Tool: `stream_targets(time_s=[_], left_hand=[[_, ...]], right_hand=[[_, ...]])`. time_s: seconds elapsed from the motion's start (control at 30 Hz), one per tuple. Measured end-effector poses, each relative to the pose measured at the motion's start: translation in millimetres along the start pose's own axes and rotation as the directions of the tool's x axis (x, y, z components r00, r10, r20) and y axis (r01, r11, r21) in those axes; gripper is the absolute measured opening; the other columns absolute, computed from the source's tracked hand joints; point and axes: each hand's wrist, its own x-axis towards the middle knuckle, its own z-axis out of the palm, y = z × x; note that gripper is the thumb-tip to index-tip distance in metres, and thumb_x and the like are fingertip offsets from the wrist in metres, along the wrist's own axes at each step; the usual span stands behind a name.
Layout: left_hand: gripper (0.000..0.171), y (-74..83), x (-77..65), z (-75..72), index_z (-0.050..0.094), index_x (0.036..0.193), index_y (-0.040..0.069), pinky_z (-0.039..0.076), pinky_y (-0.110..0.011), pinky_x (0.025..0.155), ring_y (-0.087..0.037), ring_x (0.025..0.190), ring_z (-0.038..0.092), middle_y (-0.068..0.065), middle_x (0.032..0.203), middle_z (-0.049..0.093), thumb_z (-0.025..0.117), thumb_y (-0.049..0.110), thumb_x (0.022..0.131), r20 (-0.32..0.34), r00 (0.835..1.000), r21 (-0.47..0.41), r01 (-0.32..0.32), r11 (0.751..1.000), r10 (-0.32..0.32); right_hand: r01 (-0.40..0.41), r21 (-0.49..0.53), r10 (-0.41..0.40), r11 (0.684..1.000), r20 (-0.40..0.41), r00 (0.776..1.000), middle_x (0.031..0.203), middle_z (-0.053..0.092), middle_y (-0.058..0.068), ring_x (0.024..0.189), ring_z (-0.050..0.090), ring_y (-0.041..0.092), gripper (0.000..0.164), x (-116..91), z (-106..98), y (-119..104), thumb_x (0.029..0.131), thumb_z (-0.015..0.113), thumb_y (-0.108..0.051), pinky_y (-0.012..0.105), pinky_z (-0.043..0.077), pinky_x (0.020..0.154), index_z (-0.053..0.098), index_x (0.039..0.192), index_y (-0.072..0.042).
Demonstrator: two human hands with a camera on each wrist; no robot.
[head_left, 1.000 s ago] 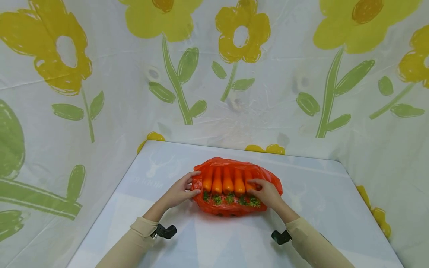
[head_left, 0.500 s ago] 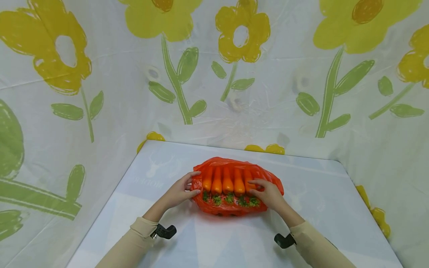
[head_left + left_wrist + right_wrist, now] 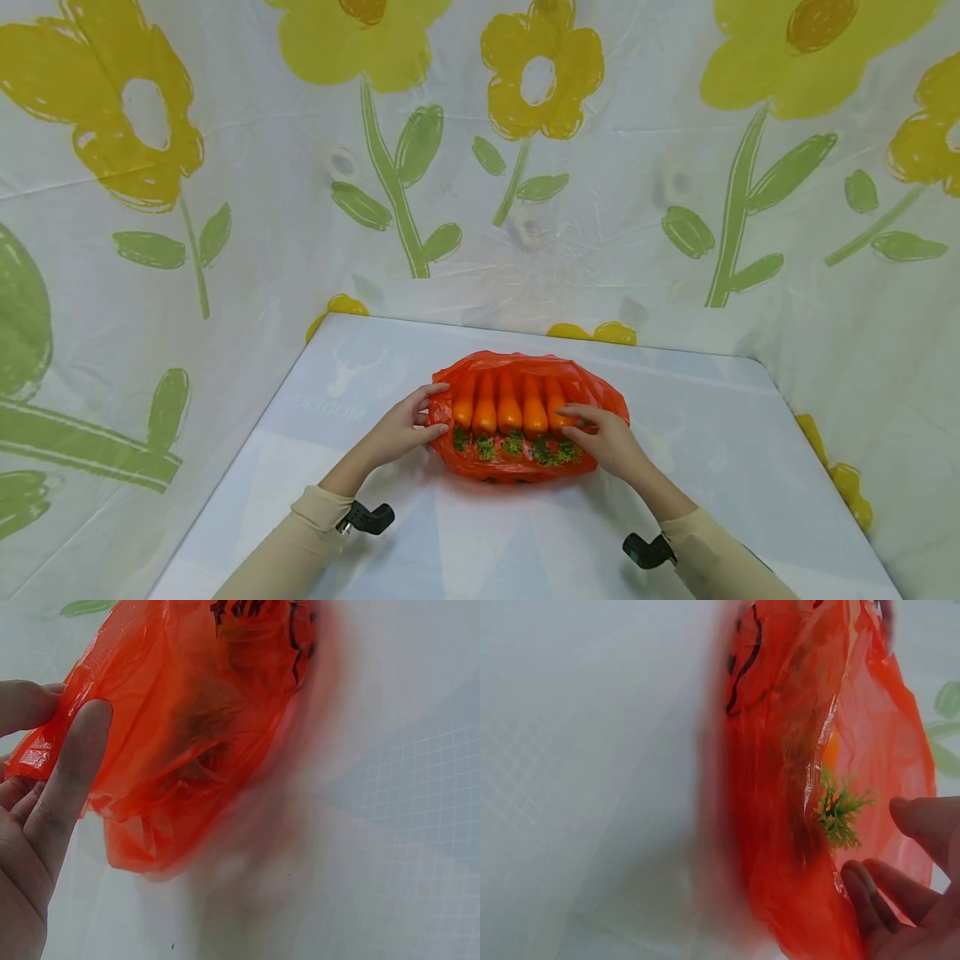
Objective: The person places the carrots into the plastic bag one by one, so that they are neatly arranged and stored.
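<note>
A red plastic bag [image 3: 600,392] lies on the table with its mouth spread upward. Several carrots [image 3: 509,410] lie side by side inside it, their green tops [image 3: 513,442] toward the person. At the bag's left edge, my left hand [image 3: 397,429] pinches the plastic between thumb and fingers; the left wrist view shows the thumb [image 3: 79,750] over the red film. My right hand [image 3: 609,437] is at the right side of the mouth, fingertips beside the rightmost carrot [image 3: 556,407]. In the right wrist view its thumb and fingers are apart, near a green top [image 3: 841,810].
The pale table [image 3: 480,542] extends around the bag on all sides. A flower-printed curtain [image 3: 622,192] stands behind the table and along both sides. Black marks are printed on the bag's outside.
My right wrist and forearm have shifted right and toward the person, and the right fingertips have drawn slightly right. The bag's right edge has shifted slightly. My left hand has stayed put.
</note>
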Motion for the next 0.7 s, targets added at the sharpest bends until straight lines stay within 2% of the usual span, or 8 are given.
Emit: stream_targets(time_s=[0.17,0.3,0.47,0.53,0.7], left_hand=[[0.066,1.1,0.1,-0.5,0.038,0.153,0.004,0.06,-0.032,0.081,-0.039,0.114,0.064,-0.027,0.142,0.051,0.071,0.014,0.097,0.003,1.0,0.01,-0.012,1.0,0.012],[0.065,0.6,0.2,-2.0,0.04,0.152,0.005,0.06,-0.032,0.076,-0.033,0.107,0.067,-0.023,0.135,0.056,0.072,0.017,0.097,0.002,1.0,0.035,-0.026,0.999,0.026],[0.063,0.8,-1.4,-5.2,0.043,0.152,0.009,0.062,-0.041,0.069,-0.026,0.092,0.069,-0.021,0.126,0.06,0.072,0.018,0.097,0.012,0.999,0.016,-0.037,0.999,0.037],[0.061,1.4,-3.5,-7.1,0.045,0.152,0.012,0.062,-0.044,0.068,-0.025,0.089,0.07,-0.022,0.127,0.059,0.071,0.018,0.097,0.012,0.999,0.004,-0.044,0.999,0.044],[0.053,-1.1,-9.1,-13.0,0.048,0.15,0.018,0.062,-0.042,0.071,-0.024,0.09,0.071,-0.024,0.131,0.057,0.066,0.019,0.101,-0.006,0.999,0.011,-0.046,0.999,0.047]], right_hand=[[-0.019,0.032,0.018,0.999,0.011,1.0,0.12,0.071,0.01,0.098,0.064,0.024,0.031,-5,-5,2,0.096,0.072,-0.017,0.036,0.058,0.081,0.072,0.128,-0.017],[-0.019,0.064,0.018,0.998,0.013,1.0,0.118,0.071,0.011,0.094,0.064,0.021,0.032,-9,-12,5,0.097,0.071,-0.018,0.032,0.056,0.078,0.071,0.129,-0.016],[-0.023,0.081,0.023,0.996,0.009,1.0,0.119,0.071,0.011,0.097,0.066,0.021,0.033,-16,-21,9,0.098,0.07,-0.02,0.029,0.056,0.078,0.07,0.131,-0.015],[-0.03,0.085,0.03,0.996,0.008,1.0,0.118,0.071,0.011,0.098,0.067,0.022,0.034,-20,-24,10,0.098,0.07,-0.021,0.029,0.056,0.078,0.07,0.131,-0.014],[-0.048,0.079,0.047,0.996,0.006,0.999,0.122,0.07,0.011,0.1,0.065,0.023,0.035,-28,-34,15,0.099,0.069,-0.023,0.03,0.056,0.078,0.069,0.132,-0.013]])
